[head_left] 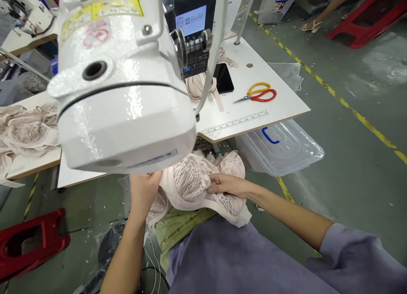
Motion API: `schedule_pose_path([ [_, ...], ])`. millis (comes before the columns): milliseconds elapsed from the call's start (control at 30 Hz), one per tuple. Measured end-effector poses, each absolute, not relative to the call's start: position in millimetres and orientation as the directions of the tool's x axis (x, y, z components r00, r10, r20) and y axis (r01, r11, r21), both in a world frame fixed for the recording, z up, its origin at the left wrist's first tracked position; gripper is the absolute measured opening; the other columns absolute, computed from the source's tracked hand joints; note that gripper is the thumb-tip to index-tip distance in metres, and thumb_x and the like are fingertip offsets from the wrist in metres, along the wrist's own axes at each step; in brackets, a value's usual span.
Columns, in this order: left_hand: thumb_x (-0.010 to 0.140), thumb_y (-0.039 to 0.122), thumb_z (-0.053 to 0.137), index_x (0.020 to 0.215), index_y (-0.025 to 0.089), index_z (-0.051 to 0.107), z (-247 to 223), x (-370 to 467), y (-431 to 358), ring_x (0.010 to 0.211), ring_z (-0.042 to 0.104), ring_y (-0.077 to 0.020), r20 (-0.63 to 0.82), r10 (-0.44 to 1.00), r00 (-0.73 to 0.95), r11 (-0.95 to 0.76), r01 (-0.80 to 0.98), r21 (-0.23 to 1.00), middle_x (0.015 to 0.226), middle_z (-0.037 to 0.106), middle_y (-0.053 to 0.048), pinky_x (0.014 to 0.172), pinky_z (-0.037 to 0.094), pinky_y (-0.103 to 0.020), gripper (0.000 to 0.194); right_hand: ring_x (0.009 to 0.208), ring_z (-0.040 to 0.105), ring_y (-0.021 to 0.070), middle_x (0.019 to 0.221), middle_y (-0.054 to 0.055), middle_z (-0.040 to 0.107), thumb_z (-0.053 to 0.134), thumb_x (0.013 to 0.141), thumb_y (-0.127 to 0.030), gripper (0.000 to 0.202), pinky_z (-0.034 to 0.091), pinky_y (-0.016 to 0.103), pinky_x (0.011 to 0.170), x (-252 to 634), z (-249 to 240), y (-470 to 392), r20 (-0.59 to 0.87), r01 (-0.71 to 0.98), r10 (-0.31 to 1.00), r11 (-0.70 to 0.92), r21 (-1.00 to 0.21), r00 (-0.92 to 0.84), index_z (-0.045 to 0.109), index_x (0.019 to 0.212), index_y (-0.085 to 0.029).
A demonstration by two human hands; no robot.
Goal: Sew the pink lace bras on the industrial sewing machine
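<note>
A beige lace bra [190,181] lies across my lap, just below the head of a white sewing machine [127,124]. My left hand [144,190] is closed on the bra's left edge, its fingertips partly hidden under the machine head. At the middle of the bra, between the cups, my right hand [227,184] pinches the fabric with thumb and fingers. The needle area is hidden behind the machine head. A green cloth [181,224] lies under the bra.
On the white table [280,97] lie scissors with yellow and red handles [259,92], a phone [224,78] and beige straps [197,85]. A lidded plastic box [286,150] stands below its edge. More bras [28,131] lie at left. Red stools [34,243] stand around; a person's foot shows far right.
</note>
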State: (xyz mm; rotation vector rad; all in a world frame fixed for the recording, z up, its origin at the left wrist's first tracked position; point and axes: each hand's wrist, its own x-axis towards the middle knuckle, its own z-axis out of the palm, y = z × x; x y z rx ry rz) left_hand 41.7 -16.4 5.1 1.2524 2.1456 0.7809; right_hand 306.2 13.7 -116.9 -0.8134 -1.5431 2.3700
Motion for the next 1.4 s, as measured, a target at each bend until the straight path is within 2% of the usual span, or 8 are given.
schedule_pose_path([
  [267,0.081,0.034,0.058,0.053,0.023,0.026,4.3,38.1,-16.6,0.051,0.025,-0.0096,-0.088,0.925,-0.369,0.335,0.686,0.646,0.05,0.024,0.006,0.049,0.021,-0.026,0.044,0.079,0.071,0.017,0.086,0.005,0.077,0.084,0.072,-0.042,0.033,0.055,0.034,0.086,318.0,-102.0,6.0,-0.451,-0.097,0.568,-0.689,-0.719,-0.688,0.077,0.09,-0.015],
  [433,0.09,0.028,0.057,0.098,0.02,0.061,5.1,52.0,-39.2,0.088,0.063,-0.0211,0.393,0.897,-0.203,-0.01,0.879,0.476,0.09,0.066,-0.007,0.075,0.049,-0.03,0.012,0.081,0.07,0.0202,0.093,0.007,0.077,0.074,0.082,-0.047,0.033,0.056,0.037,0.084,332.6,-75.4,11.3,-0.32,-0.05,0.648,-0.484,-0.873,-0.692,0.078,0.095,-0.017],
  [633,0.088,0.039,0.067,0.141,0.026,0.042,32.3,109.6,-73.9,0.131,0.055,-0.0308,0.464,0.728,0.505,-0.681,0.614,0.399,0.135,0.062,-0.015,0.111,0.041,-0.049,0.06,0.068,0.064,0.0143,0.077,0.003,0.074,0.061,0.091,-0.03,0.022,0.047,0.023,0.065,326.4,-7.0,10.4,-0.047,0.065,0.339,0.044,-0.997,-0.94,0.077,0.087,-0.016],
  [733,0.085,0.052,0.069,0.123,0.022,0.059,35.2,113.3,-71.0,0.097,0.068,-0.028,0.122,0.807,0.578,-0.54,0.639,0.548,0.103,0.074,-0.01,0.098,0.047,-0.045,0.049,0.075,0.063,0.0136,0.086,0.002,0.074,0.052,0.098,-0.027,0.024,0.042,0.023,0.068,316.4,24.6,5.8,-0.078,0.136,0.201,0.293,-0.946,-0.976,0.075,0.095,-0.021],
  [867,0.091,0.043,0.061,0.074,0.02,0.061,24.1,93.1,-58.8,0.056,0.051,-0.0136,-0.25,0.861,0.443,-0.172,0.716,0.676,0.061,0.057,0.002,0.057,0.037,-0.027,0.029,0.071,0.058,0.0142,0.081,0.001,0.068,0.04,0.104,-0.026,0.026,0.037,0.026,0.067,306.3,35.2,4.1,-0.151,0.304,0.358,0.423,-0.854,-0.922,0.066,0.105,-0.021],
  [967,0.096,0.036,0.051,0.067,0.019,0.052,18.8,80.7,-53.1,0.051,0.039,-0.0092,-0.212,0.904,0.371,-0.118,0.693,0.711,0.056,0.047,0.004,0.051,0.025,-0.025,0.034,0.066,0.056,0.0146,0.075,-0.002,0.066,0.044,0.099,-0.022,0.025,0.036,0.026,0.064,298.5,26.6,10.0,-0.191,0.406,0.503,0.362,-0.839,-0.843,0.057,0.121,-0.019],
  [1100,0.097,0.037,0.048,0.056,0.019,0.037,23.5,70.7,-43.4,0.049,0.026,-0.0078,-0.067,0.96,0.274,-0.166,0.741,0.65,0.051,0.029,0.006,0.05,0.019,-0.026,0.046,0.076,0.06,0.0157,0.083,0.002,0.069,0.051,0.098,-0.029,0.019,0.037,0.027,0.07,286.5,14.3,30.5,-0.06,0.324,0.543,0.404,-0.855,-0.837,0.068,0.098,-0.019],
  [1400,0.083,0.056,0.066,0.059,0.019,0.061,33.9,34.1,-13.3,0.042,0.031,-0.0087,-0.286,0.953,-0.098,0.259,0.75,0.609,0.051,0.053,0.002,0.042,0.024,-0.024,0.044,0.065,0.053,0.0133,0.071,-0.001,0.063,0.062,0.091,-0.047,0.035,0.032,0.027,0.062,262.8,-1.9,76.0,-0.127,0.375,0.603,0.305,-0.876,-0.788,0.063,0.072,-0.017],
])
